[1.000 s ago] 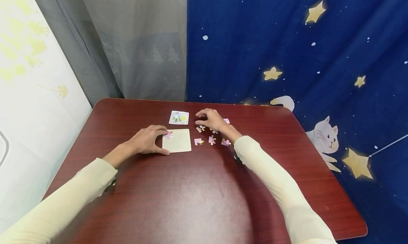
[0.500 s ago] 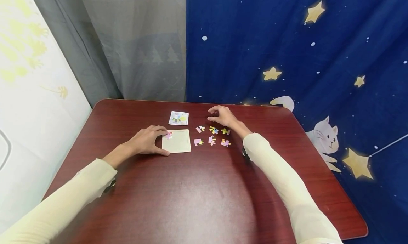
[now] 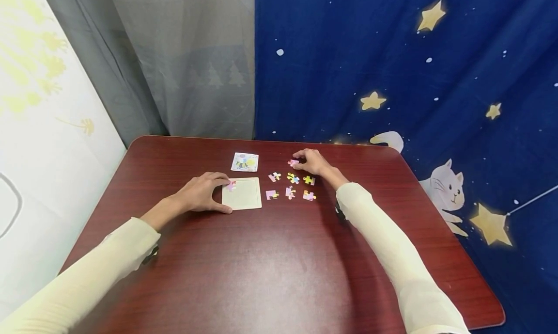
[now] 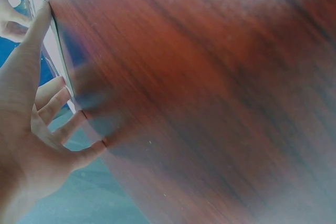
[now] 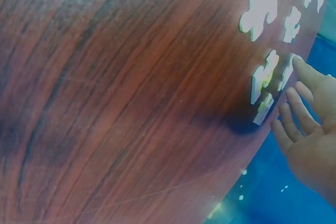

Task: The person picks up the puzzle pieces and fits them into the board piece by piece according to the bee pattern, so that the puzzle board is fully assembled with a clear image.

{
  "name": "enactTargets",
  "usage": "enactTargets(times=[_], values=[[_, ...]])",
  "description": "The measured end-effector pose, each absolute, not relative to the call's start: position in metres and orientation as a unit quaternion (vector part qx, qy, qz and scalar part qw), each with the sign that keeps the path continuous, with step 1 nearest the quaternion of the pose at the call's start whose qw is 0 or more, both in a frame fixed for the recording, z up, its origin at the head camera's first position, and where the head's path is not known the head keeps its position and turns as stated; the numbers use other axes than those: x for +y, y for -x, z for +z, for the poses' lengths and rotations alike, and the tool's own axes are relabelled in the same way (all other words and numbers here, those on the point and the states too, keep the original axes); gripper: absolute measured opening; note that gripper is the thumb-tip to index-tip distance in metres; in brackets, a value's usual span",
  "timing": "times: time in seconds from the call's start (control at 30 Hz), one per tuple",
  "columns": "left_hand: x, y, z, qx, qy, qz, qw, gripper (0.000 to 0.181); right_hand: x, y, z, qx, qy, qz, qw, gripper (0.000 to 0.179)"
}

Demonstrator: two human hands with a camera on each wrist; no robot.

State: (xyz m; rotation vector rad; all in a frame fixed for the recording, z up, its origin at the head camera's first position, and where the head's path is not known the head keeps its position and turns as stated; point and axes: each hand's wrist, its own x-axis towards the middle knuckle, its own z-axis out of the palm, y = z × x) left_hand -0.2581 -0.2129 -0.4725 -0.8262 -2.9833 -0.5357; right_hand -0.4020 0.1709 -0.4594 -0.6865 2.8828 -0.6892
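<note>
A shallow cream puzzle tray [image 3: 246, 196] lies on the table. My left hand [image 3: 199, 193] holds it at its left side, the thumb at the near edge and the fingers at the far-left corner. Beside those fingers a pink puzzle piece [image 3: 232, 184] sits in the tray's far-left corner. Right of the tray my right hand [image 3: 311, 162] pinches another pink puzzle piece [image 3: 292, 163] between thumb and index finger. In the right wrist view, the thumb touches this piece, and one more piece [image 5: 263, 109] lies beneath the fingers, hidden by the hand in the head view.
Several loose puzzle pieces [image 3: 289, 192] lie in two rows right of the tray. A picture card with a bee [image 3: 244, 162] lies behind the tray. The dark red tabletop [image 3: 244, 266] ends at a far edge near the grey curtain [image 3: 187, 82] and blue curtain [image 3: 327, 72].
My right hand has moved right across the far row of pieces, then lowered slightly, its thumb and index finger now at a pink piece. The left hand and tray have stayed put.
</note>
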Motion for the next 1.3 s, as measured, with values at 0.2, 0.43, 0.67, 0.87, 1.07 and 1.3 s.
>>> enactTargets(times=[0.2, 0.43, 0.67, 0.87, 1.07, 1.3], values=[[-0.212, 0.258, -0.473, -0.949, 0.264, -0.173, -0.001, 0.098, 0.173, 0.402, -0.462, 0.948, 0.222, -0.220, 0.059, 0.043], [-0.212, 0.258, -0.474, -0.949, 0.265, -0.172, 0.001, 0.099, 0.172, 0.401, -0.462, 0.945, 0.239, -0.215, 0.055, 0.037], [-0.212, 0.258, -0.474, -0.948, 0.265, -0.174, -0.001, 0.100, 0.170, 0.401, -0.463, 0.942, 0.262, -0.205, 0.040, 0.034], [-0.214, 0.258, -0.474, -0.949, 0.263, -0.172, 0.000, 0.098, 0.167, 0.400, -0.460, 0.936, 0.272, -0.223, 0.034, 0.035], [-0.214, 0.258, -0.473, -0.949, 0.264, -0.174, 0.002, 0.098, 0.164, 0.398, -0.456, 0.933, 0.282, -0.224, 0.028, 0.035], [-0.214, 0.259, -0.474, -0.948, 0.266, -0.174, 0.002, 0.099, 0.157, 0.392, -0.452, 0.928, 0.299, -0.221, 0.023, 0.035]])
